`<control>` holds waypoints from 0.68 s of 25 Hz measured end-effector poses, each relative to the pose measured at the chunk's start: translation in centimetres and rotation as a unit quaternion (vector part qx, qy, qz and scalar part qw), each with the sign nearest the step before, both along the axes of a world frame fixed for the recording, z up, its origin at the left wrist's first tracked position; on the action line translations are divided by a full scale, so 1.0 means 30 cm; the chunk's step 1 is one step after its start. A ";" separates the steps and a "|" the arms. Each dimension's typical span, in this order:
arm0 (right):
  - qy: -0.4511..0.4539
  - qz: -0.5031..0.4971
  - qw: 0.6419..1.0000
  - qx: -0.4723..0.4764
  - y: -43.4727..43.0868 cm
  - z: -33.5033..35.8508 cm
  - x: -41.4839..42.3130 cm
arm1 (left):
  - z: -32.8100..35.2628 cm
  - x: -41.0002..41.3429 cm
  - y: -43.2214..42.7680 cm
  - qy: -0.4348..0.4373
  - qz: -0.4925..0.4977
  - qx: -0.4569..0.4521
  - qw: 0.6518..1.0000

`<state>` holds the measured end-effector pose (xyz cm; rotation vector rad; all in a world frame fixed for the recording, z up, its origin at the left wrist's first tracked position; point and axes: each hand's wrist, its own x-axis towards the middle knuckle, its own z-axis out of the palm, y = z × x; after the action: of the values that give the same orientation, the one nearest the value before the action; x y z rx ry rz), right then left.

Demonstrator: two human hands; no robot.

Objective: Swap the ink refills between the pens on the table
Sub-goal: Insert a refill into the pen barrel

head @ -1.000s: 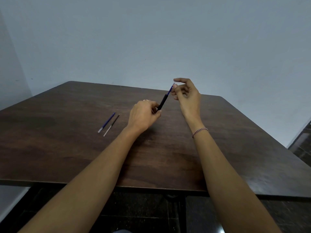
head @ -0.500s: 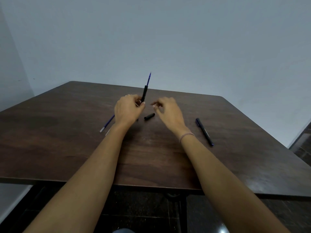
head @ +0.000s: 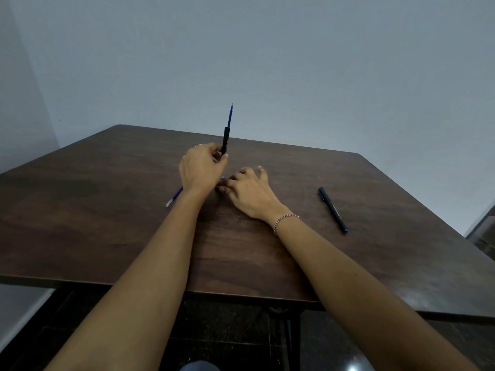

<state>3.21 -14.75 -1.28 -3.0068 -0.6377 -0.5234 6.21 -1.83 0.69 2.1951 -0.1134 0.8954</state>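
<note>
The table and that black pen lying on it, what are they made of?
The table looks like dark wood or a wood-look laminate: grain streaks, soft sheen. The black pen looks like matte plastic, smooth with pale printed lettering; I can't be sure of either.

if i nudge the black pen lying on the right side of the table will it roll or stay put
The black pen looks slim and round, lying flat on the smooth dark table, so a sideways nudge would probably roll it. Whether it has a clip to stop it cannot be told. It likely feels light and stiff, and a push along its length should just slide it.
</note>
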 end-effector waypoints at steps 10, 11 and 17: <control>-0.002 0.038 0.999 0.007 0.010 0.008 -0.011 | -0.002 -0.002 0.001 -0.005 -0.005 0.011 1.000; -0.011 0.044 0.999 0.000 0.011 0.010 -0.013 | -0.001 -0.001 0.002 -0.008 -0.004 0.010 1.000; -0.081 0.067 0.994 0.012 -0.005 0.033 -0.019 | -0.001 -0.005 0.008 -0.015 0.008 0.005 1.000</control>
<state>2.63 -14.89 -0.29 -2.8932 -0.8275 -0.7652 6.07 -1.60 0.67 2.1960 -0.1141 0.9384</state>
